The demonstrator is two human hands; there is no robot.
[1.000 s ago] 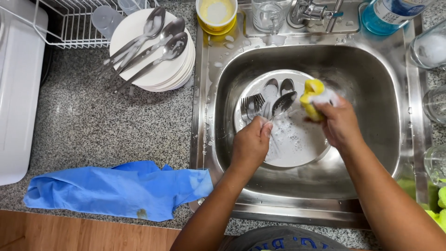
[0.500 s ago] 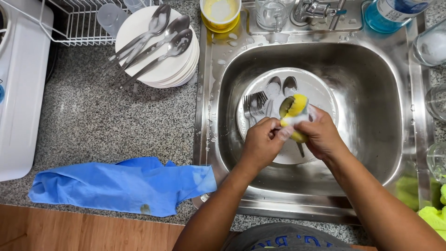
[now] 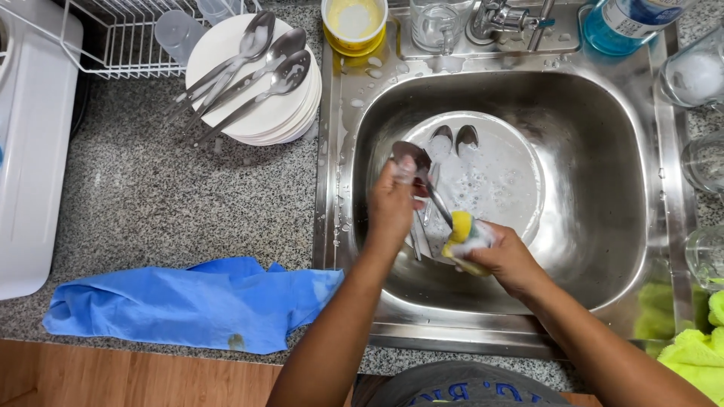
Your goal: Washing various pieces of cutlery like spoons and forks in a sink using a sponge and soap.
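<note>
Head view looks straight down on a speckled grey counter (image 3: pixel 143 203) with a steel sink (image 3: pixel 603 226) set into it. One white appliance (image 3: pixel 30 151) fills the left edge, and one white wire rack (image 3: pixel 113 45) stands behind it at the top. One crumpled blue cloth (image 3: pixel 188 301) lies along the near edge of the counter, its right end just beside the sink rim. One stack of white plates (image 3: pixel 256 113) sits left of the sink, with three clean spoons (image 3: pixel 256 75) lying across the top plate. Inside the basin one white plate (image 3: pixel 498 181) lies flat and sudsy, and two spoons (image 3: pixel 452 139) rest on its far side; more cutlery lies under the hands, too hidden to count. Behind the basin stand one yellow cup (image 3: pixel 354 22), one clear glass (image 3: pixel 434 26), the tap (image 3: pixel 513 19) and one blue bottle (image 3: pixel 626 22). Three more glasses (image 3: pixel 697 75) line the right edge, and a yellow-green cloth (image 3: pixel 690 347) lies at the near right corner. The left hand (image 3: pixel 392 207) is over the left part of the plate, its fingers closed round the handle of a spoon (image 3: pixel 415 162) whose bowl points up and away. The right hand (image 3: pixel 505 260) is just beside it at the plate's near rim, fingers wrapped tightly on a foamy yellow sponge (image 3: pixel 461 230) that touches the spoon's handle.
</note>
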